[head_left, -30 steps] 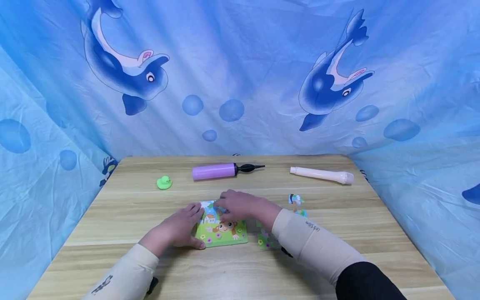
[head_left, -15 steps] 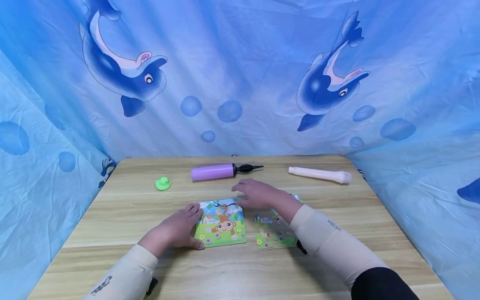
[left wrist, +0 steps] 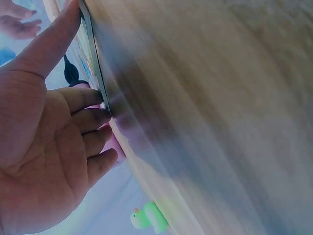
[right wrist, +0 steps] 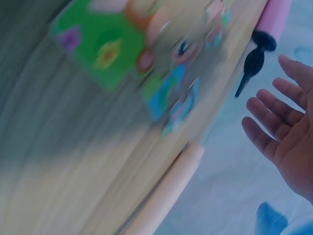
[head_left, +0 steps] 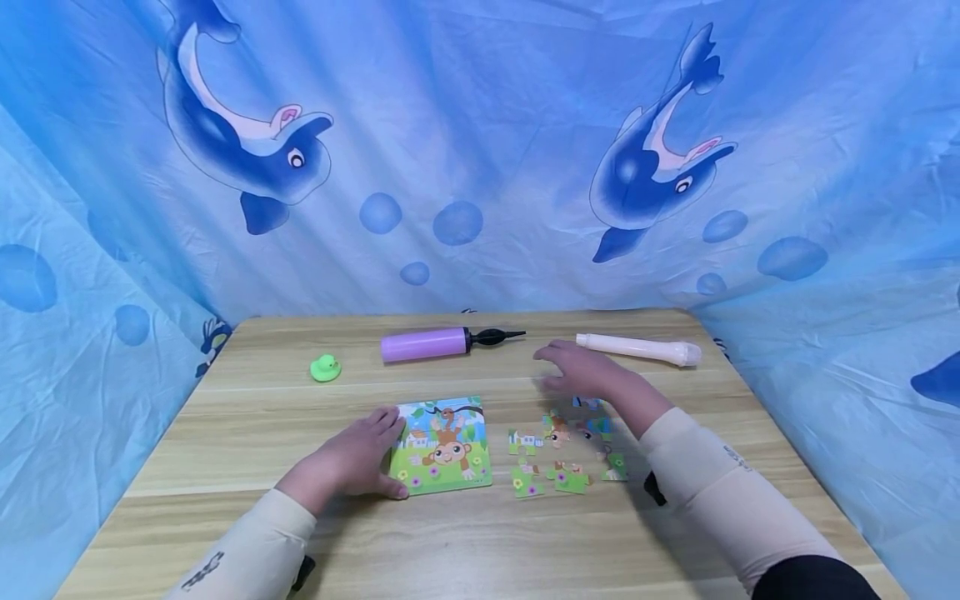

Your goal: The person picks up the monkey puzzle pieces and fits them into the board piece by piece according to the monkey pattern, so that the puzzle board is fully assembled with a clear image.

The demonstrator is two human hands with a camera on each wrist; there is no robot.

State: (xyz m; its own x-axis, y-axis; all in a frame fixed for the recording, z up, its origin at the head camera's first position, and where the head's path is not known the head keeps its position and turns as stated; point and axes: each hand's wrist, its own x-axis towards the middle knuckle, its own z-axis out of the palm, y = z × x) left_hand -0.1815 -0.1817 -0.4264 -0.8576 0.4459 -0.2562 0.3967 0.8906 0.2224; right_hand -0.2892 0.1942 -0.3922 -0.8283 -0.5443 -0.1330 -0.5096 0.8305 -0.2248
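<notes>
My left hand [head_left: 352, 454] rests on the left edge of a picture board [head_left: 438, 479] showing a cartoon monkey, flowers and a bird. In the left wrist view, its fingertips [left wrist: 103, 116] meet the board's thin edge [left wrist: 96, 63], and the thumb stretches along it. Several loose jigsaw pieces [head_left: 572, 479] with matching artwork lie right of the board, slightly apart. Above their far side hovers my right hand [head_left: 587, 372], its fingers spread and holding nothing. The right wrist view shows that hand [right wrist: 293, 127] beyond the pieces [right wrist: 110, 46], which are blurred there.
Along the back of the wooden table [head_left: 450, 550] lie a purple hand pump [head_left: 426, 345] with a black nozzle and a pale pink microphone-shaped tube [head_left: 637, 347]. A green toy duck [head_left: 325, 368] sits at the back left. A blue dolphin-print curtain [head_left: 465, 125] surrounds the table.
My right hand has moved away from the board, rightward and back over the loose pieces, uncovering the board's picture and most pieces. My left hand has stayed at the board's left edge.
</notes>
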